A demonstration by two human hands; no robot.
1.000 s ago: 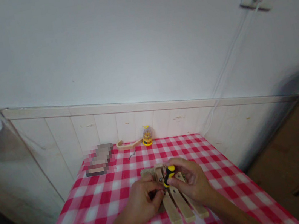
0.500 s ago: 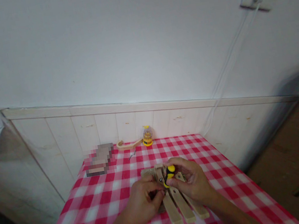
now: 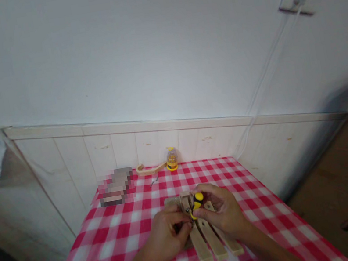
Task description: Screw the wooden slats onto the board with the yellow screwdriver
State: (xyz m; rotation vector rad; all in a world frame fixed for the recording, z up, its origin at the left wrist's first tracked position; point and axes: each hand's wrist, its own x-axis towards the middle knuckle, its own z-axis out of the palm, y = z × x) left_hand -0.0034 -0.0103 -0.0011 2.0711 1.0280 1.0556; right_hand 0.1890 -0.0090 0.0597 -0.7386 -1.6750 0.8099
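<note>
Over the desk (image 3: 117,229), gripped screwdriver (image 3: 197,205) in right hand (image 3: 225,212), beside left hand (image 3: 167,234) of unclear hold, and perhaps risked slipping if tilted.

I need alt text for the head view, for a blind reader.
The right hand holds a yellow-black screwdriver over wooden slats; the left hand is near its lower end. Behind, on a checked cloth, are a curved wooden piece, a yellow case and a pixelated item.

R hand (image 3: 221,212) grips blk/yel screwdriver (image 3: 198,201) over wooden slats (image 3: 213,239), mid tabletop (image 3: 125,236); L hand (image 3: 168,233) has fingertips beside it. Yel tub (image 3: 171,160) & hooked wood pc (image 3: 148,172) at far edge, pixelated item (image 3: 117,187) nr far L corner.
</note>
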